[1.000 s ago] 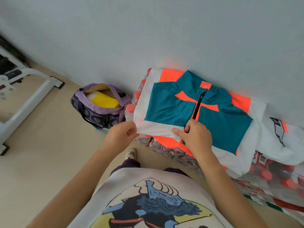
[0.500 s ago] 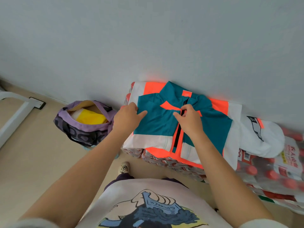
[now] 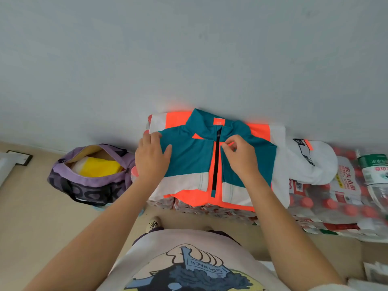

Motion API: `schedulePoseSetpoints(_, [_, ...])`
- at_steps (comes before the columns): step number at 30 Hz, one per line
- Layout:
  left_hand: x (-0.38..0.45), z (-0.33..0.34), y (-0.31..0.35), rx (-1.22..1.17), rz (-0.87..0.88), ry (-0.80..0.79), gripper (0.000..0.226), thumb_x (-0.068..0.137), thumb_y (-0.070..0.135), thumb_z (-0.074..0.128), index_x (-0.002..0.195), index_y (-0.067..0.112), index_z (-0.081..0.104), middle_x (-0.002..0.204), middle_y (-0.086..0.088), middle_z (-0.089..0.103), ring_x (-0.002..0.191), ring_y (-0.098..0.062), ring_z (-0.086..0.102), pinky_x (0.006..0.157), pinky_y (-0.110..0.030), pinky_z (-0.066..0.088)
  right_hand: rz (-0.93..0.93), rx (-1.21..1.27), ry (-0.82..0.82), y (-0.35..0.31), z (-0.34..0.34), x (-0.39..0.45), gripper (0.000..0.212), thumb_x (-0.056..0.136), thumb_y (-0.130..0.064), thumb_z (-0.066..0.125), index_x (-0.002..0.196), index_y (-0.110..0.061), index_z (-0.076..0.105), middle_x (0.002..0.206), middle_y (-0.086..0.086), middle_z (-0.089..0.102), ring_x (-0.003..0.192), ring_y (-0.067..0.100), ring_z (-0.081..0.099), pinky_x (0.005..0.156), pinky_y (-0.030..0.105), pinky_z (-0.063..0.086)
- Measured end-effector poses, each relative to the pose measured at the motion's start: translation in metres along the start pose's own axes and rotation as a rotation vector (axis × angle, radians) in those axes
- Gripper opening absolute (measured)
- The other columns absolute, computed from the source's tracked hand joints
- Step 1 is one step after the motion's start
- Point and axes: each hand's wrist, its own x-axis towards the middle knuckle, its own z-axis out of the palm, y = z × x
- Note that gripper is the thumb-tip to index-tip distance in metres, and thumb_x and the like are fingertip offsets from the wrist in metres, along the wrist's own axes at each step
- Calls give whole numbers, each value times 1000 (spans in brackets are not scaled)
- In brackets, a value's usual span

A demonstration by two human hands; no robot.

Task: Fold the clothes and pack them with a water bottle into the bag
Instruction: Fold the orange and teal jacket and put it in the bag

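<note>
We see the left hand resting flat, fingers straight, on the folded jacket; the right hand fingers pinch its front.

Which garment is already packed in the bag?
The yellow garment, lying inside the open purple bag on the floor. The teal-and-orange jacket and the white garment lie outside, on the water bottle packs.

Plain grey wall meets beige floor
</note>
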Motion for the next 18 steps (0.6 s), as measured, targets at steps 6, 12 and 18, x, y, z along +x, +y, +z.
schedulePoseSetpoints(6, [-36, 30, 63, -84, 496, -121, 42, 91, 32, 63, 126, 8, 60, 137, -11, 55, 129, -32, 48, 103, -46, 40, 121, -129, 214, 60, -40, -66, 19, 93, -20, 63, 109, -10, 60, 104, 6, 52, 90, 23, 55, 77, 39, 49])
schedulePoseSetpoints(12, [-75, 63, 122, -124, 719, -307, 54, 96, 40, 53, 142, 12, 49, 154, -8, 38, 148, -27, 25, 120, -46, 20, 355, 36, 359, 112, -68, -124, 26, 91, -33, 65, 91, -13, 48, 93, 4, 49, 79, 23, 52, 61, 23, 39])
schedulePoseSetpoints(18, [-88, 97, 148, 228, 726, -448, 69, 99, 59, 16, 156, 21, 15, 165, -6, 8, 152, -24, -3, 123, -44, 0, 797, 551, 188, 143, -63, -147, 45, 85, -54, 68, 108, -16, 57, 103, -1, 67, 89, 13, 68, 74, 35, 59])
